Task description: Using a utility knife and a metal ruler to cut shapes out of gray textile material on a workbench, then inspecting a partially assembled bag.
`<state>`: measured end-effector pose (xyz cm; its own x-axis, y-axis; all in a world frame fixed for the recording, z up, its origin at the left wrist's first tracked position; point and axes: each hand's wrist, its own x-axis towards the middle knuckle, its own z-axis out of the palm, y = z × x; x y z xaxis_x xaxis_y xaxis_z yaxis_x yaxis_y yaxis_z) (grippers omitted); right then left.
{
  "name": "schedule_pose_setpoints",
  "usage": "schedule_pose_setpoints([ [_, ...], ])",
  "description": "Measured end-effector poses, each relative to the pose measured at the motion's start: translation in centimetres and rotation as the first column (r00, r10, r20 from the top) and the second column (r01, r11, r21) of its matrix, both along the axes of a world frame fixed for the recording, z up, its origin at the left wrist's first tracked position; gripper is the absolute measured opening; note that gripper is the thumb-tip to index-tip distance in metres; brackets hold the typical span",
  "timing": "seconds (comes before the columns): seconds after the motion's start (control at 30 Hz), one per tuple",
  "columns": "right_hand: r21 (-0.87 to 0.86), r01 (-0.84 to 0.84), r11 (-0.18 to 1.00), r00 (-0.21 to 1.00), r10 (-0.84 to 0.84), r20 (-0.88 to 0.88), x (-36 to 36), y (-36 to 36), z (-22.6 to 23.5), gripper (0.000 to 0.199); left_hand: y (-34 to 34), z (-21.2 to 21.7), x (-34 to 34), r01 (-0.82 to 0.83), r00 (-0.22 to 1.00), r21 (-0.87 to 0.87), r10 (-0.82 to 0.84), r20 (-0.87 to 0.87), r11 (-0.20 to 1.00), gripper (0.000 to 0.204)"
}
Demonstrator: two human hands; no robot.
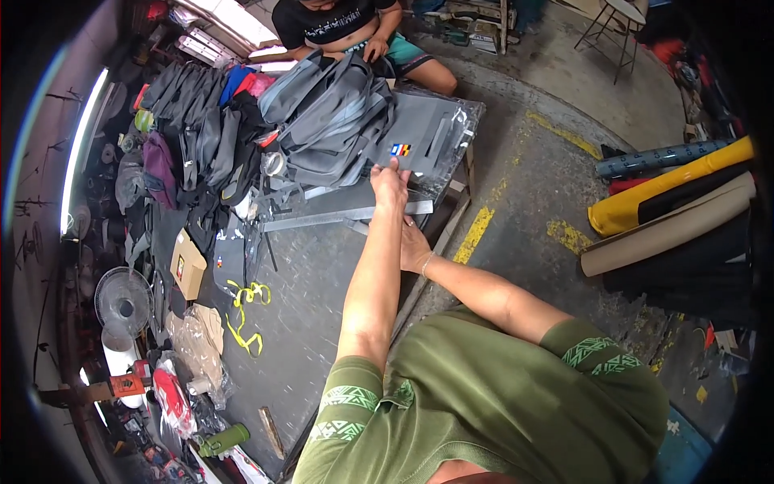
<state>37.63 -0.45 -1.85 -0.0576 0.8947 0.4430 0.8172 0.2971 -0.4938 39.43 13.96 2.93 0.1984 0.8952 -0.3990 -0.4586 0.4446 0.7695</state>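
A flat grey fabric panel [415, 121] with a small coloured patch and a dark strip lies at the far right corner of the work table [298, 298]. My left hand [390, 189] reaches over it, its fingers closed on the near edge just below the patch. Closer to me, a long metal ruler [314, 217] lies across the table. My right hand [414, 248] is beside the ruler's right end, and my left forearm hides most of its fingers. A short grey strip [355, 227] shows left of that forearm; whether my right hand holds it is unclear.
Grey backpacks [330, 121] are piled left of the panel, with dark fabric pieces [193, 121] farther left. Across the table sits another person [339, 32]. Yellow ribbon [244, 315], a cardboard box [188, 264] and a fan [124, 302] are left. Material rolls [669, 189] lie right.
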Motion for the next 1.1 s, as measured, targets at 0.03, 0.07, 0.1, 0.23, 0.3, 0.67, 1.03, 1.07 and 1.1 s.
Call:
schedule_pose_setpoints([
  [0.03,-0.015,0.025,1.000,0.999,-0.024,0.031,-0.2,-0.1,-0.1,0.052,0.0,-0.5,-0.1,-0.025,0.999,-0.006,0.025,-0.031,1.000,0.047],
  [0.07,-0.015,0.019,1.000,0.999,-0.019,0.031,0.0,0.0,-0.3,0.052,0.0,-0.9,-0.3,-0.052,0.997,-0.010,0.052,-0.062,0.999,0.047],
  [0.1,-0.032,-0.003,0.999,1.000,0.004,0.021,0.0,0.1,-0.2,0.057,0.5,-1.7,-1.0,-0.027,0.994,-0.016,0.025,-0.104,1.000,0.044],
  [0.23,-0.035,-0.030,0.999,0.998,0.028,-0.051,0.4,0.0,-0.7,0.064,-1.3,0.0,0.3,-0.030,0.984,-0.049,0.021,-0.174,0.998,0.028],
  [0.3,-0.096,-0.051,0.994,0.998,0.047,-0.040,0.3,0.1,-0.4,0.064,-1.4,0.5,0.1,0.024,0.990,-0.086,-0.035,-0.136,0.996,0.023],
  [0.67,-0.069,-0.075,0.995,0.941,0.048,-0.334,4.3,2.3,-6.3,0.052,-3.9,1.3,2.1,0.058,0.981,-0.243,-0.010,0.196,0.968,0.014],
  [1.03,-0.303,0.165,0.939,0.022,-0.311,-0.950,6.8,1.1,5.8,0.047,-2.2,1.6,-2.8,0.251,0.962,-0.172,-0.227,0.149,0.952,0.020],
  [1.07,-0.310,0.215,0.926,0.028,-0.323,-0.946,7.6,1.7,5.1,0.044,-2.3,1.2,-3.0,0.297,0.954,-0.155,-0.288,0.081,0.942,0.037],
  [1.1,-0.318,0.273,0.908,0.032,-0.339,-0.940,8.9,2.3,4.0,0.041,-2.7,2.0,-2.7,0.316,0.945,-0.143,-0.325,-0.043,0.938,0.053],
])
